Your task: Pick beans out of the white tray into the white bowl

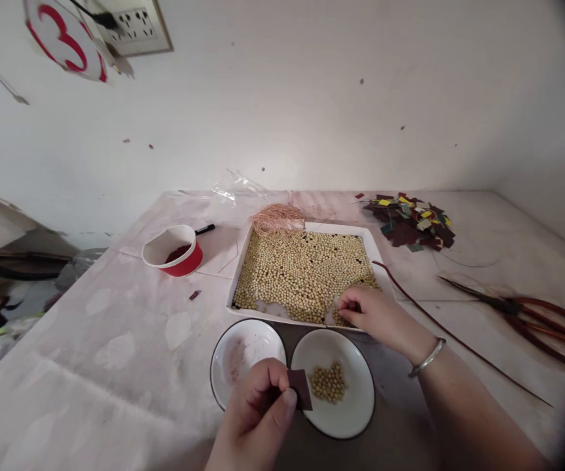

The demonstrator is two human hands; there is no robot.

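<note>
My left hand (257,409) is closed, pinching a small dark brown card (300,387) over the gap between two white bowls. The left bowl (247,356) holds only a faint reddish smear. The right bowl (341,405) holds a small heap of yellow beans (328,383). My right hand (373,315), a silver bangle on its wrist, rests on the near right corner of a white rectangular tray (240,268) full of yellow beans, fingers curled in a pinch among them; what they hold is hidden.
A red paper cup (174,252) with dark beans stands left of the tray, a black pen (205,229) behind it. Copper wire (277,218) lies at the tray's far edge. Coloured card scraps (412,219) are piled far right. Reddish-handled scissors (522,311) lie at the right.
</note>
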